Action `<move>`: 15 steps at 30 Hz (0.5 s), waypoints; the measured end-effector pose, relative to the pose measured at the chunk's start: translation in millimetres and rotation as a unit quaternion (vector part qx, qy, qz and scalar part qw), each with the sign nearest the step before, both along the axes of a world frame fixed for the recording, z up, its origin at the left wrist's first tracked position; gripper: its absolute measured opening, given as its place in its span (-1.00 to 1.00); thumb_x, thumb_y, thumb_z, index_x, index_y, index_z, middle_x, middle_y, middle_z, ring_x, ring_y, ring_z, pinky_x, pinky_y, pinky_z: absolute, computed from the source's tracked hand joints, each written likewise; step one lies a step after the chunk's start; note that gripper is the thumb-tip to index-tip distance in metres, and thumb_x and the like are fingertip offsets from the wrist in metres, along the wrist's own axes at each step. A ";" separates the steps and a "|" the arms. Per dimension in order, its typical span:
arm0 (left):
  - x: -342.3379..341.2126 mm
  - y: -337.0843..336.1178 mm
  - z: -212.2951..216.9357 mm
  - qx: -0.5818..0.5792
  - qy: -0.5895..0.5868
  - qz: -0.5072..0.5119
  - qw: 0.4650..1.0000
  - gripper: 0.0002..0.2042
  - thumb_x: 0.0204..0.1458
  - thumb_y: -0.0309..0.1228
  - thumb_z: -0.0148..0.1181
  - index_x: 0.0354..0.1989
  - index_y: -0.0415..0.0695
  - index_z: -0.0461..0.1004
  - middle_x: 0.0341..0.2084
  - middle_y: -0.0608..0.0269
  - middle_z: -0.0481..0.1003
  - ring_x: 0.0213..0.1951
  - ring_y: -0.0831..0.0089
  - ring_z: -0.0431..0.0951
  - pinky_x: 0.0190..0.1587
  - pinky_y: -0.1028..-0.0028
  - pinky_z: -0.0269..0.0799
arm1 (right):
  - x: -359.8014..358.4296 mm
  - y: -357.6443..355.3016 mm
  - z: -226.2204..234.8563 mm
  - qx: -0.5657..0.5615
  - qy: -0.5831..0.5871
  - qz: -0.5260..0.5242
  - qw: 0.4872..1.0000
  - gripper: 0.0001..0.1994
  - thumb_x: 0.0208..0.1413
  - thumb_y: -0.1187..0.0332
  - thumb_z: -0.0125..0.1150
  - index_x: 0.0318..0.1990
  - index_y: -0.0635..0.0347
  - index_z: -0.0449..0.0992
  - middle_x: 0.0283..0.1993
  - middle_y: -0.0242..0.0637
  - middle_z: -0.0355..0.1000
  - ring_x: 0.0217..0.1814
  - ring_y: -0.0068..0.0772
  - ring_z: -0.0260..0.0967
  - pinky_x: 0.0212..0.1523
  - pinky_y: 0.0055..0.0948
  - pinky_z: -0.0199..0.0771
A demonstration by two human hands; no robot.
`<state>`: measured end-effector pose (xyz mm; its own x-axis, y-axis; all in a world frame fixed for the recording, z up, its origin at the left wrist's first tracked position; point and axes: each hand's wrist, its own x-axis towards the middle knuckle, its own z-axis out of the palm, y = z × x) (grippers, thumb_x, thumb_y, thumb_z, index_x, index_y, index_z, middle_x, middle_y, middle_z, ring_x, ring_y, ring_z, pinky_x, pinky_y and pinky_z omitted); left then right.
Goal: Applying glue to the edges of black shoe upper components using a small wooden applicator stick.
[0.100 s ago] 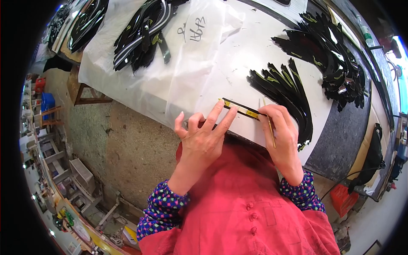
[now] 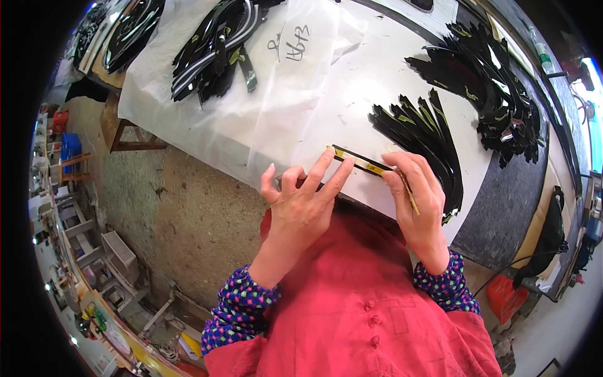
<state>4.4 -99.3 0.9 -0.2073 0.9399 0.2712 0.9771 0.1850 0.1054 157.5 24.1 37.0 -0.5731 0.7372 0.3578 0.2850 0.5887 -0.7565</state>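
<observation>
A narrow black strip (image 2: 375, 169) with yellow film along it lies near the table's front edge. My left hand (image 2: 303, 206) has its fingers spread, with the index and middle fingertips pressed on the strip's left part. At the strip's right end, my right hand (image 2: 426, 198) is closed around a thin wooden stick (image 2: 414, 203), which slants out below the thumb. The thumb and fingertips are close to the strip; whether they also pinch it cannot be made out. Just right of it, a fanned bundle of black strips (image 2: 433, 141) with yellow-green ends lies on the white sheet.
A larger heap of black strips (image 2: 505, 100) lies at the right. Another bundle of black and silvery strips (image 2: 217, 60) rests on white plastic film (image 2: 207, 125) at the far left. A red bin (image 2: 507, 298) stands below the table at right.
The stick in my right hand has tilted, its lower end swinging to the right. My left hand stays pressed on the strip. The whole view has shifted slightly.
</observation>
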 end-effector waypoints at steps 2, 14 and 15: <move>0.0 -0.2 -2.4 0.005 -0.001 0.002 1.000 -0.47 0.08 -0.37 0.21 0.27 0.40 0.46 0.26 0.62 0.38 -0.09 0.47 0.33 0.30 0.04 -0.08 | -9.3 -0.8 3.6 -0.090 0.007 0.027 0.996 -0.92 0.28 0.54 0.17 -0.13 0.31 0.53 -0.23 -0.13 0.47 -0.37 -0.18 0.47 -0.33 -0.34 0.48; 2.5 -0.7 -13.4 0.036 -0.007 0.015 0.999 -0.49 0.05 -0.32 0.24 0.22 0.43 0.48 0.26 0.63 0.35 -0.05 0.46 0.34 0.26 -0.06 0.01 | -42.4 3.2 -26.4 -0.103 0.003 0.056 0.993 -0.86 0.35 0.42 0.12 -0.20 0.31 0.53 -0.26 -0.16 0.50 -0.36 -0.16 0.48 -0.33 -0.32 0.48; 2.1 -0.9 -12.8 0.031 -0.012 0.012 0.999 -0.49 0.05 -0.32 0.24 0.22 0.43 0.48 0.26 0.64 0.34 -0.05 0.45 0.34 0.26 -0.06 0.01 | -42.6 3.2 -25.0 -0.103 0.003 0.057 0.993 -0.86 0.35 0.42 0.12 -0.20 0.31 0.53 -0.26 -0.16 0.50 -0.36 -0.16 0.48 -0.33 -0.32 0.48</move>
